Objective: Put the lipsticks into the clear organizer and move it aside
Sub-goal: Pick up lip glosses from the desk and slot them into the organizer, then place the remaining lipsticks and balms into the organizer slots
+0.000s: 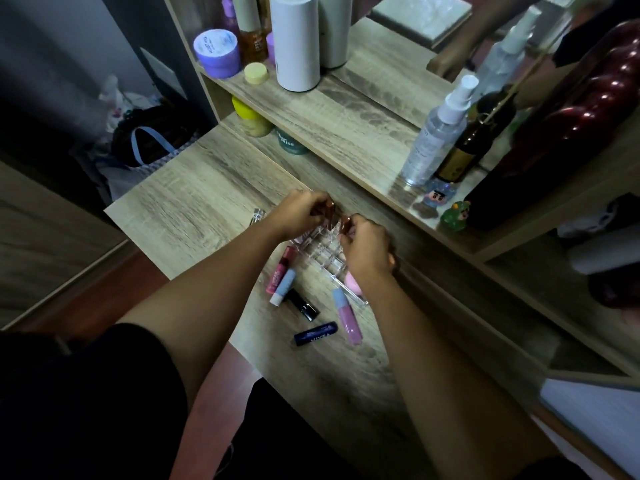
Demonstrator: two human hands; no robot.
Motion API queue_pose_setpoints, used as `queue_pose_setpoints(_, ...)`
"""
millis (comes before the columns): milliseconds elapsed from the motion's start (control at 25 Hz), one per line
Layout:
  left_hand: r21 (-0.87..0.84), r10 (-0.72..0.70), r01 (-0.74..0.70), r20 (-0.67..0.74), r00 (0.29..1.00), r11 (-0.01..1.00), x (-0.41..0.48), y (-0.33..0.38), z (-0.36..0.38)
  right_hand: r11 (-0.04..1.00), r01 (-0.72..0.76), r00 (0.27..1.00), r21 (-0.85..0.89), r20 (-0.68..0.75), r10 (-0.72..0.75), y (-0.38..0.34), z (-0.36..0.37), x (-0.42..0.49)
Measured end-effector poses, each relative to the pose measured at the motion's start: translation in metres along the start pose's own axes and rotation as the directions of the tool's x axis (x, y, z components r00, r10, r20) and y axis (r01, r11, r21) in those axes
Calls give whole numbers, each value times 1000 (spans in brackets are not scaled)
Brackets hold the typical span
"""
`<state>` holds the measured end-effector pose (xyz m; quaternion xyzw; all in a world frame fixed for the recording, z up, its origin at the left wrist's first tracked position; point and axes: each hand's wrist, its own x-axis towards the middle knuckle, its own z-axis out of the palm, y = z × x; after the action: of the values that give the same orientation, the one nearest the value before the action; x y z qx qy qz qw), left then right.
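Navy balm stick (315,333) lies pointing toward 2 o'clock. Both hands, left (300,213) and right (367,251), pinch brown lipsticks (346,224) upright over the clear organizer (325,259).

Both arms extended — left hand (299,213), right hand (367,250) fingers pinched.

Clear organizer and loose lipsticks in front of you on the counter (194,202).

Your clear organizer (323,259) sits flat, its grid of small compartments showing between your hands; a brownish lipstick (345,224) stands at its far end and a pink round item (352,282) sits at its near end. Just beside it lie five loose tubes: a pink one (280,270) touching a white-and-blue stick (283,286), a black one (304,305), a dark blue one (316,333), and a pink gloss with a blue cap (347,316).
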<state>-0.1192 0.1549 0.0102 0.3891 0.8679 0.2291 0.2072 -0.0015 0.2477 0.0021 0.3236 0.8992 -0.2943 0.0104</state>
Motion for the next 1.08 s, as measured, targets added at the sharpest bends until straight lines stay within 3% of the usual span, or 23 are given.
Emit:
queue_pose_setpoints(200,42,-10,10,7,1000,999,0,3,-2,1000,-18,1000,-22,5,18,-2,-3,0)
queue_pose_setpoints(480,-143,-141,129,-79,987,981,-40,-17,-21,997,-37,998,-67,-56,33,-4,-2,-40)
queue_pose_setpoints(640,-10,-236,239,-216,947,971,-73,-44,-15,996,-82,997,-37,5,82,7,14,-84)
queue_pose_setpoints(720,45,-312,336,-273,910,941,-82,-58,-9,982,-119,990,-145,59,129,14,21,-98)
queue_pose_setpoints(880,79,-428,457,-240,872,886,-88,-72,7,960,-123,985,-252,89,150,17,31,-103)
queue_pose_setpoints(1080,73,-446,473,-232,864,878,-89,-73,24,958,-95,989,-272,87,123,16,38,-99)
